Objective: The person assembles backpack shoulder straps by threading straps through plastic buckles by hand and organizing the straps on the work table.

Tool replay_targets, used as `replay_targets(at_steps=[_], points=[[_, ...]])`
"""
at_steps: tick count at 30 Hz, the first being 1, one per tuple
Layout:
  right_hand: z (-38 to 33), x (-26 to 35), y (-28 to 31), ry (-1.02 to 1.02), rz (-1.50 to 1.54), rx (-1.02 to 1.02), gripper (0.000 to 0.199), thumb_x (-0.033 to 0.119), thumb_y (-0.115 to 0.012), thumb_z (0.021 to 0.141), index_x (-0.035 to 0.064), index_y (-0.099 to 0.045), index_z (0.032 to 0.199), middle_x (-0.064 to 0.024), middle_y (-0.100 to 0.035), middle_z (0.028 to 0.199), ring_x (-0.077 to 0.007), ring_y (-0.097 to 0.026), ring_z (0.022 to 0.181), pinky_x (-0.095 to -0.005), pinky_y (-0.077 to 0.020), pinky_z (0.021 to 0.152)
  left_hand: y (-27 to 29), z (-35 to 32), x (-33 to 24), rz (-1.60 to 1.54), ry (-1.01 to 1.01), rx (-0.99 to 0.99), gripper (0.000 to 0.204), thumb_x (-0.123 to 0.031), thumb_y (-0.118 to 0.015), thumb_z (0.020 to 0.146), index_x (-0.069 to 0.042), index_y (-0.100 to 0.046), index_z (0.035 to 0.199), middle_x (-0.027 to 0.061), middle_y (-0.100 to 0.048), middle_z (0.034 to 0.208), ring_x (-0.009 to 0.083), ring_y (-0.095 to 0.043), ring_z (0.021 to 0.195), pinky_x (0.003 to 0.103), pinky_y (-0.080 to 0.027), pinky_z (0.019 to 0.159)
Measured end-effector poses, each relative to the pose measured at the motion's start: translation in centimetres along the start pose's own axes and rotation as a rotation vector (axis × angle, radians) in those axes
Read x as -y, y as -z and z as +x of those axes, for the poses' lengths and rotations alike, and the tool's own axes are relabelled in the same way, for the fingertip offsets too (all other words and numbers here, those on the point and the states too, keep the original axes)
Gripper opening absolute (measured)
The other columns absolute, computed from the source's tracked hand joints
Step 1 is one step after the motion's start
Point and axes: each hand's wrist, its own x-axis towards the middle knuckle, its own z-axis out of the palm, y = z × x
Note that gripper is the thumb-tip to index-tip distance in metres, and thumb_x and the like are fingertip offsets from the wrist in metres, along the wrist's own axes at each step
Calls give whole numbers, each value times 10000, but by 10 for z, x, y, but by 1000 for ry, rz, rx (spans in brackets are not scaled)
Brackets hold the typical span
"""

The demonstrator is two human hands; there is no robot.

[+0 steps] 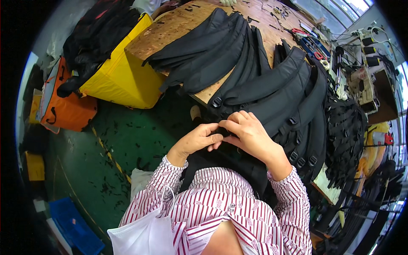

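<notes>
Black strap (pixel 278 106), long axis toward upper right

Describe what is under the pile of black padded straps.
A wooden table shows between and around the black padded straps, with small black scraps on its visible surface. Whatever the straps directly cover cannot be seen.

Counting two hands (pixel 250 134) mid-frame, eight-plus black straps (pixel 272 85) upper centre, one yellow bag (pixel 121 76), one orange bag (pixel 72 111) upper left.
</notes>
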Motion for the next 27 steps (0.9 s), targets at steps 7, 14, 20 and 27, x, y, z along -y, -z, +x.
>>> replay_targets(at_steps=[7, 14, 20, 27], points=[[24, -53, -12, -179, -64, -198, 260, 121, -650, 762, 87, -626, 1019, -85, -615, 997, -275, -537, 971, -378, -394, 796, -4, 0, 15, -42, -22, -108, 223, -208, -531, 944, -11, -574, 1039, -50, -430, 620, 25, -372, 532, 174, -288, 479], [43, -80, -39, -185, -397, -78, 303, 57, -619, 706, 112, -648, 1003, -48, -619, 1021, -239, -529, 1002, -370, -392, 792, -1, -6, 17, -36, -41, -159, 246, -253, -529, 949, -22, -576, 1020, -51, -421, 603, 28, -370, 522, 178, -293, 477], [46, -101, -31, -226, -275, -241, 235, 72, -631, 747, 64, -645, 981, -71, -644, 912, -256, -588, 890, -367, -447, 760, 3, -7, 21, -59, -31, -186, 259, -271, -520, 954, -24, -576, 1009, -43, -429, 607, 34, -377, 516, 184, -305, 475], [7, -55, 55, -371, 268, -753, 113, -28, -571, 850, -17, -599, 958, -86, -579, 810, -153, -568, 772, -233, -433, 720, 9, -5, 34, -96, -40, -235, 279, -286, -527, 951, -16, -576, 1003, -36, -437, 610, 35, -389, 516, 186, -310, 466]])
